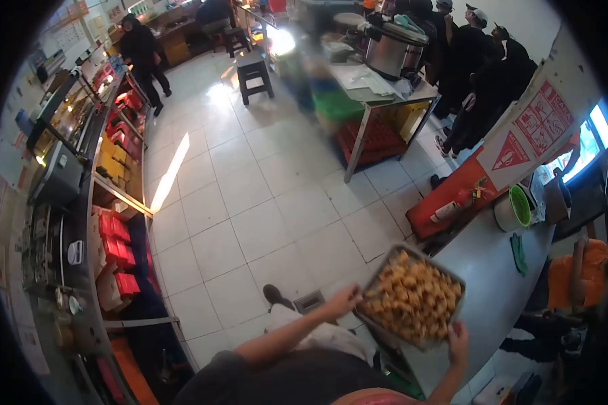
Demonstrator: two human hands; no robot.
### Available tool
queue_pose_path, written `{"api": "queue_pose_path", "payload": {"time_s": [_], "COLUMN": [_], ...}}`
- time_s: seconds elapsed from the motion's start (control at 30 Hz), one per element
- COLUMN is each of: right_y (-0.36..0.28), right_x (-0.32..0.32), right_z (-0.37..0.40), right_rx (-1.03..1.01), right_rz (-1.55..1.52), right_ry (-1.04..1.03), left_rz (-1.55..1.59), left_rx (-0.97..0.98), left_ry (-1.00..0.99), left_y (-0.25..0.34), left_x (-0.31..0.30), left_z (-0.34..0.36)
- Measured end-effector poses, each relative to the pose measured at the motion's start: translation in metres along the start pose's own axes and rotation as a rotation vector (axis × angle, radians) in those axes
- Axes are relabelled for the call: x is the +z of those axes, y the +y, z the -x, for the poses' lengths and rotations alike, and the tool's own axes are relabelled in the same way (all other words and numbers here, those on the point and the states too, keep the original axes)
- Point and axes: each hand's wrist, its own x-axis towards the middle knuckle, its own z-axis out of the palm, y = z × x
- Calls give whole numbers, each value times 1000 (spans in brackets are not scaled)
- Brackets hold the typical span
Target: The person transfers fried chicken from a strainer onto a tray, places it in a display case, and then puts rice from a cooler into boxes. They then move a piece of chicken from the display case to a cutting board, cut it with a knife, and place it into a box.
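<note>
A rectangular grey metal tray (389, 331), heaped with golden-brown fried-looking pieces (412, 290), is in front of the person, overlapping the near edge of the smooth grey counter (488, 280); whether it touches the counter is unclear. The left hand (346, 303) has its fingers clamped on the tray's left corner, the right hand (458, 343) on its lower right corner. Good handling means a level tray, even grip and slow turns, as loose pieces could spill. Farther along lies a crumpled green cloth (518, 254).
</note>
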Motion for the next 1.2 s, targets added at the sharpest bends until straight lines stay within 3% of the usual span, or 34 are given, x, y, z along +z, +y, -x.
{"api": "queue_pose_path", "payload": {"time_s": [0.03,0.1,0.13,0.17,0.3,0.37,0.6,0.8,0.93,1.2], "right_y": [-23,-78,-111,-151,-256,-311,-483,-671,-778,-969], "right_x": [38,122,169,217,396,481,780,1011,1174,1507], "right_z": [-27,-62,-68,-76,-117,-127,-181,-231,-249,-208], "right_rx": [41,-24,-12,-16,-31,-42,-136,-263,-294,-495], "right_rz": [-81,-65,-149,-266,-416,-391,-362,-267,-228,-95], "right_ry": [-71,-230,-223,-319,-604,-587,-1000,-1293,-1458,-1604], "left_rz": [20,-87,-129,52,93,130,211,371,483,563], "left_rx": [-56,79,5,18,-8,-27,-111,-194,-130,-102], "left_ry": [15,182,190,225,392,496,813,1048,1220,1460], "left_y": [-4,-28,-20,-9,-49,-67,-153,-173,-194,-304], "left_x": [-47,-138,-192,-240,-411,-491,-722,-907,-1032,-1309], "left_z": [-13,-15,-6,9,27,35,53,52,47,59]}}
